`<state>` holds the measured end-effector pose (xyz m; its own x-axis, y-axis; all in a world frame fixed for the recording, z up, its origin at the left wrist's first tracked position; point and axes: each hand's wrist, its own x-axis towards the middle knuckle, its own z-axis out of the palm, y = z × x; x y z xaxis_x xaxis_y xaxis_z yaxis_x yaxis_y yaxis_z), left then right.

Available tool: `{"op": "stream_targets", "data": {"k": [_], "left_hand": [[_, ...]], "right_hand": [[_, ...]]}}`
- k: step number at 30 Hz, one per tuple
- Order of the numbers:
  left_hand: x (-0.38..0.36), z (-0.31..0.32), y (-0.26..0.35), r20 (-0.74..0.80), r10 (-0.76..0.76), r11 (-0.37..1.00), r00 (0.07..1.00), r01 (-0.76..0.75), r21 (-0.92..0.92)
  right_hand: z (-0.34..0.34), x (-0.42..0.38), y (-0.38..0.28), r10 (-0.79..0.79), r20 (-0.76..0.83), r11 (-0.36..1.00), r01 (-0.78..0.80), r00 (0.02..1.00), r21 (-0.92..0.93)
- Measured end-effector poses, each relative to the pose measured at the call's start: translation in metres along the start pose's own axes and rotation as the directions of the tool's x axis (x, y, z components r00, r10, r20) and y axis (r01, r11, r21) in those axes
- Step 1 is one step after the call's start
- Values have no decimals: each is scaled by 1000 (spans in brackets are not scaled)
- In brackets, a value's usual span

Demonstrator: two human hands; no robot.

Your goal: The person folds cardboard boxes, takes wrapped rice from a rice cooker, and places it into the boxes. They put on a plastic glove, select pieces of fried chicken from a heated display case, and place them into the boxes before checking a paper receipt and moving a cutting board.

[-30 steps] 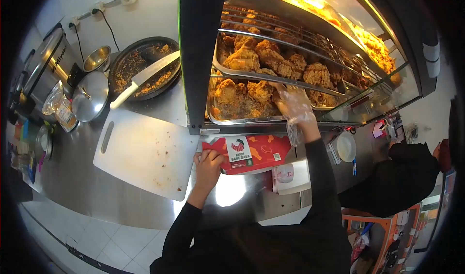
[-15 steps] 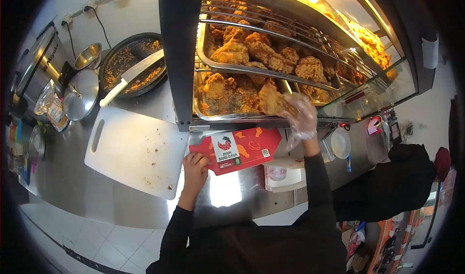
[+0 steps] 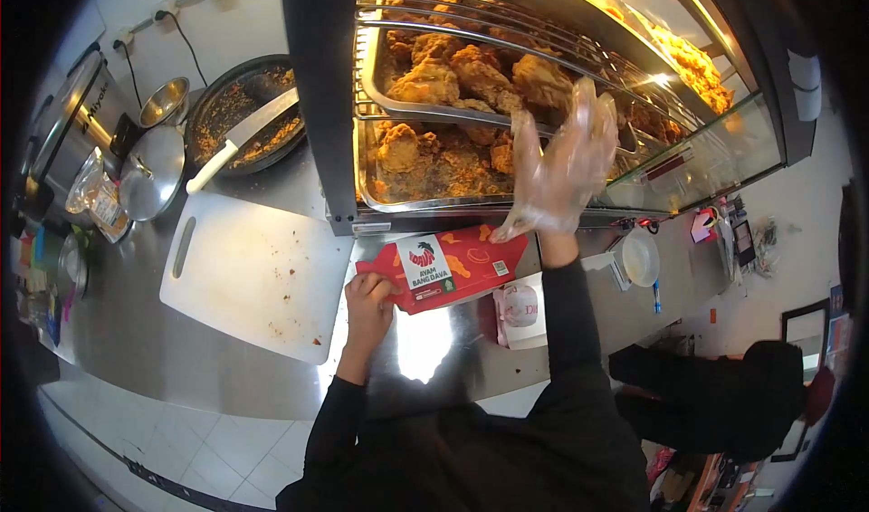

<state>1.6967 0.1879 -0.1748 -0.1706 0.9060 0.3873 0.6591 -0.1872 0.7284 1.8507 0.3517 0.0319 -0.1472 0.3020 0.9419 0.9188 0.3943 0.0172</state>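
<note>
The left hand point(image 3: 367, 296) grips the red box point(image 3: 444, 266), labelled "AYAM BANG DAVA", on the bench point(image 3: 154, 349); the gloved right hand point(image 3: 566, 163), fingers spread empty, hovers above it.

Red box point(image 3: 448, 266), white cutting board point(image 3: 258, 277), golden-brown fried chicken point(image 3: 453, 73).

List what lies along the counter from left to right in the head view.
Rice cooker → pot lid → white cutting board → left hand → red box → white cup.
</note>
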Motion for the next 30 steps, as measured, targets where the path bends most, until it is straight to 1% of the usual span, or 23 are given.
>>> {"op": "stream_targets", "data": {"k": [1, 2, 3, 4, 5, 7, 9, 10, 11, 12, 15, 16, 17, 18, 19, 21, 24, 26, 28, 30], "left_hand": [[0, -1, -1, 2, 1, 1000, 1000, -1, -5], [0, -1, -1, 2, 1, 1000, 1000, -1, -11], [1, -2, -2, -4, -1, 1000, 1000, 1, -13], [0, -2, -3, -9, -5, 1000, 1000, 5, -15], [-1, -2, -3, -11, -7, 1000, 1000, 7, -17], [0, -4, 1, -16, -10, 1000, 1000, 10, 2], [2, -4, 3, -21, -9, 1000, 1000, 9, 17], [2, -4, 3, -24, -10, 1000, 1000, 11, 21], [2, -4, 4, -24, -11, 1000, 1000, 12, 24], [2, -4, 4, -25, -11, 1000, 1000, 11, 17], [0, -2, 0, -26, -21, 1000, 999, 21, -2], [-1, 0, -5, -15, -23, 1000, 1000, 22, -8], [-1, 2, -8, -2, -21, 1000, 1000, 21, -13], [0, 3, -8, -9, -24, 1000, 1000, 24, -17], [1, 3, -8, -14, -26, 999, 1000, 25, -22], [3, 2, -4, -16, -34, 999, 999, 34, -37], [4, 0, 0, -19, -52, 997, 998, 51, -51], [2, 1, 0, -24, -51, 998, 998, 50, -48], [1, 1, -3, -19, -59, 996, 998, 57, -64], [1, 1, -3, -20, -60, 995, 998, 59, -75]], "right_hand": [[-6, -13, -4, -9, -33, 998, 11, 999, 64], [-7, -36, -3, 41, 29, 981, -46, 999, 187], [3, -47, 0, 80, 250, 963, -140, 965, 232], [11, -57, 8, 101, 463, 938, -240, 880, 251], [19, -66, 18, 107, 654, 908, -341, 749, 242], [36, -78, 42, 19, 756, 974, -185, 654, 134], [53, -82, 65, -84, 883, 981, -115, 461, 153], [62, -85, 77, -161, 936, 967, -142, 313, 213], [72, -93, 82, -113, 877, 948, -214, 466, 236], [75, -98, 93, -56, 884, 960, -219, 465, 176], [60, -67, 87, 98, 884, 976, -217, 456, 3], [52, -64, 85, 72, 889, 794, -565, 452, 223], [40, -63, 83, 50, 887, 450, -803, 459, 390], [29, -61, 82, 37, 880, 14, -881, 473, 473], [20, -55, 79, 43, 926, -106, -920, 376, 378], [5, -45, 75, 18, 984, -340, -924, 177, 172], [-4, -51, 76, -8, 984, -527, -837, 177, 147], [-2, -60, 87, -29, 986, -658, -745, 166, 106], [-4, -63, 94, -86, 980, -749, -660, 181, 56], [-12, -62, 99, -126, 973, -704, -708, 193, 50]]}}
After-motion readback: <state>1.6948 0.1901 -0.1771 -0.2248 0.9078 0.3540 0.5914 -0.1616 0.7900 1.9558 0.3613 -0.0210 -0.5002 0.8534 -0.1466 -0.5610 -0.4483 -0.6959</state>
